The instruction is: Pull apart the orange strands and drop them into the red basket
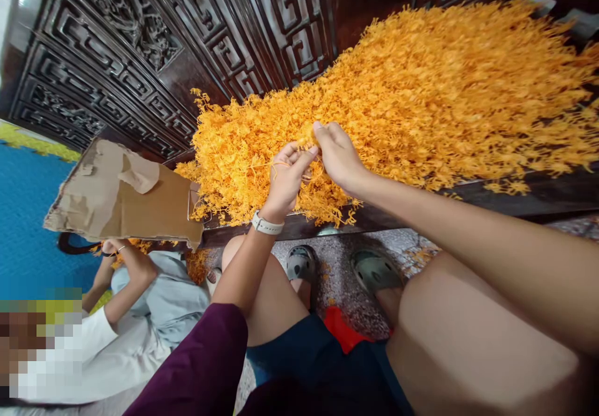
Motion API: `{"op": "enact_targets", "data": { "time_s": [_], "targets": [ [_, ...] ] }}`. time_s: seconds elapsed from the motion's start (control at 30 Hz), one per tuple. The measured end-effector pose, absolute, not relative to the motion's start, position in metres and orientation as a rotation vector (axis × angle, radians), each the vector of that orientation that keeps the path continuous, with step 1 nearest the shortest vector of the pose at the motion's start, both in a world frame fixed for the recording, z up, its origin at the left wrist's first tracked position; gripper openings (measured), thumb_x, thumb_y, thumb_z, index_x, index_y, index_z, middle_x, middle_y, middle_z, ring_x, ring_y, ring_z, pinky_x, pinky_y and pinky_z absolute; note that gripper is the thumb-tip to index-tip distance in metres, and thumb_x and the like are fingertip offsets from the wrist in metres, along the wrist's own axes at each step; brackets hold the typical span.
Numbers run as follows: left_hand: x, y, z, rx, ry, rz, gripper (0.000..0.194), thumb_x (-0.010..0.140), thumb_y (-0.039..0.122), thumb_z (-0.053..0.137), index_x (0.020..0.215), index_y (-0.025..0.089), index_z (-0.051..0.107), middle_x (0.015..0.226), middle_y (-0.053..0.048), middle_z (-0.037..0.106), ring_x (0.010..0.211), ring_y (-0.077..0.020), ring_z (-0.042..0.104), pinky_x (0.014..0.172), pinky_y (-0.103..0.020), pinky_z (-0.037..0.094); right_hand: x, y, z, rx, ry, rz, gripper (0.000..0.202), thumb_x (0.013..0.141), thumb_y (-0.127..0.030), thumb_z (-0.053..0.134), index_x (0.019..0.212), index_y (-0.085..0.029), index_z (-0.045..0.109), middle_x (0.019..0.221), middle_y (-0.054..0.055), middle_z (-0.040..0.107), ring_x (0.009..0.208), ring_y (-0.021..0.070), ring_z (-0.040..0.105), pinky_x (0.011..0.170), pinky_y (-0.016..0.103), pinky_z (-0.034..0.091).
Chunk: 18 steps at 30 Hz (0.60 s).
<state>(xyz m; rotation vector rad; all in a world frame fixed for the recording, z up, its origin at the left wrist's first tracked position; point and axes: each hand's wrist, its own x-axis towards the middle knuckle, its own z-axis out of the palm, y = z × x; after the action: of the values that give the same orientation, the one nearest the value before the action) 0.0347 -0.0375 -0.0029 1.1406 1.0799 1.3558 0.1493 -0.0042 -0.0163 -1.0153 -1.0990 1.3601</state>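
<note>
In the head view my left hand (pixel 286 176) and my right hand (pixel 340 157) meet in front of a long heap of orange yarn pieces (pixel 421 91). Pinched between the fingertips of both hands is a small orange yarn piece (pixel 306 138). A thin orange strand (pixel 279 164) loops over my left fingers. Around the left wrist is a pale watch band (pixel 267 223). Just how the piece is knotted cannot be made out against the like-coloured heap behind it.
The heap lies on a dark carved wooden bench (pixel 234 236). A torn cardboard sheet (pixel 145 198) stands at its left end. Beyond the cardboard a co-worker in a white top (pixel 126 353) sits low, hands at more orange yarn. Scraps and a red thing (pixel 345 330) lie by my clogs.
</note>
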Motion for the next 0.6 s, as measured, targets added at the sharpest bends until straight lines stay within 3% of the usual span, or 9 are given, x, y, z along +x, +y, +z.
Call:
{"op": "enact_targets", "data": {
  "time_s": [0.17,0.33,0.6],
  "targets": [
    [0.0351,-0.0367,-0.0048,1.109,1.049,1.302,0.014,0.090,0.021,0.081,0.087,0.018,0.067,0.086,0.000,0.065,0.062,-0.0055,0.050,0.052,-0.019,0.040,0.1488,-0.0022,-0.0165,-1.044,-1.124,1.251,0.058,0.089,-0.083,0.056,0.084,-0.026,0.052,0.085,0.005,0.050,0.092,0.0251,0.055,0.075,0.039,0.052],
    [0.0340,-0.0360,-0.0078,1.042,0.978,1.282,0.016,0.090,0.023,0.081,0.085,0.019,0.067,0.078,0.002,0.061,0.059,-0.0052,0.048,0.052,-0.020,0.039,0.1497,-0.0018,-0.0170,-1.053,-1.157,1.196,0.058,0.091,-0.084,0.053,0.083,-0.026,0.052,0.081,0.005,0.050,0.089,0.0255,0.055,0.073,0.039,0.052],
    [0.0335,-0.0379,-0.0065,0.950,0.936,1.271,0.015,0.094,0.023,0.078,0.092,0.018,0.064,0.087,-0.001,0.066,0.063,-0.0065,0.057,0.060,-0.021,0.047,0.1489,-0.0053,-0.0127,-1.042,-1.189,1.228,0.060,0.093,-0.085,0.048,0.094,-0.025,0.058,0.081,0.006,0.055,0.085,0.0252,0.061,0.066,0.038,0.053]
  ]
}}
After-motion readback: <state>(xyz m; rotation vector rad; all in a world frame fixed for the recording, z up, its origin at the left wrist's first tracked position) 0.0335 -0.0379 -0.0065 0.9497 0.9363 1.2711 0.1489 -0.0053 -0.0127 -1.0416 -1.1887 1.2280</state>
